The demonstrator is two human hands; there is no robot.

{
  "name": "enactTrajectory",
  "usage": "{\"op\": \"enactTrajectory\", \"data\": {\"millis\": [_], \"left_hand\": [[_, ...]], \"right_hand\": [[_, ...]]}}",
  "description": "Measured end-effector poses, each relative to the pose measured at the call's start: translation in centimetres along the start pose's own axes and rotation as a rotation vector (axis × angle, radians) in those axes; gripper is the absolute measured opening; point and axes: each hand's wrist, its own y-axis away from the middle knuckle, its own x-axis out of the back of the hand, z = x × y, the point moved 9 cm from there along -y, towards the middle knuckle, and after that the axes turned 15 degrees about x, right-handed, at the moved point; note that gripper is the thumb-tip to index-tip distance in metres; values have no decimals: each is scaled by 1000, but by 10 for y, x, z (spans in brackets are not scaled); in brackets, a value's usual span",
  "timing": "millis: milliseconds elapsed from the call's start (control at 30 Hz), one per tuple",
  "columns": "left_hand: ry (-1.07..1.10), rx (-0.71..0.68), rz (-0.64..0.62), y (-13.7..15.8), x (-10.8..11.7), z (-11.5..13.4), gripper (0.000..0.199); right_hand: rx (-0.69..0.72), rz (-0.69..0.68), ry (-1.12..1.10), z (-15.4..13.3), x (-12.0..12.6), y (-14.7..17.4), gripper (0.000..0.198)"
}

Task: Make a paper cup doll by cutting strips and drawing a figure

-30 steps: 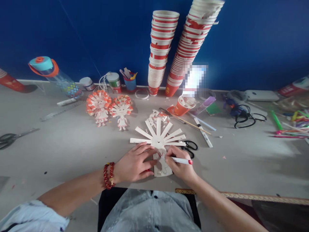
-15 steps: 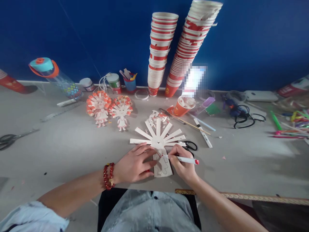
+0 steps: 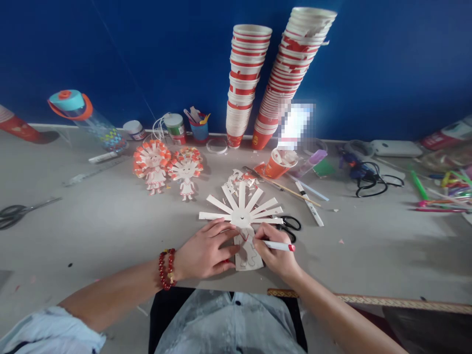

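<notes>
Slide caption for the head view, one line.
Left hand rests on a fringed white paper cutout while the right hand holds a red-ended marker.

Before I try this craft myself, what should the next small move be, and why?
Probably trace a bit of the grey outline in red: the right hand has the pen at the paper, the left hand steadies it, and red shows clearly there only in the V.

From here the blue wall (image 3: 155, 54) looks dim; pale glare washes the counter (image 3: 401, 236) at right, a pixelated patch (image 3: 297, 124) glows right of centre, and the frame's side edges stretch and blur.
</notes>
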Motion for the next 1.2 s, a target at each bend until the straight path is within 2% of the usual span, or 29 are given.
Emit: {"op": "enactTrajectory", "data": {"millis": [300,500,700,800,1033,1200], "left_hand": [[-10,4,-1,0,0,1,36],[-2,2,7,-1,1,0,34],[15,7,5,0,1,0,32],[26,6,21,1,1,-1,33],[49,14,27,-1,4,-1,31],[50,10,23,-1,3,-1,32]], "right_hand": [[-1,-1,6,-2,1,-1,14],[-33,123,-118,4,9,2,16],[-77,229,-224,10,16,7,10],[-86,177,-234,11,15,8,6],[-78,-74,-239,3,0,5,4],[3,-42,-170,-2,-3,0,8]]}}
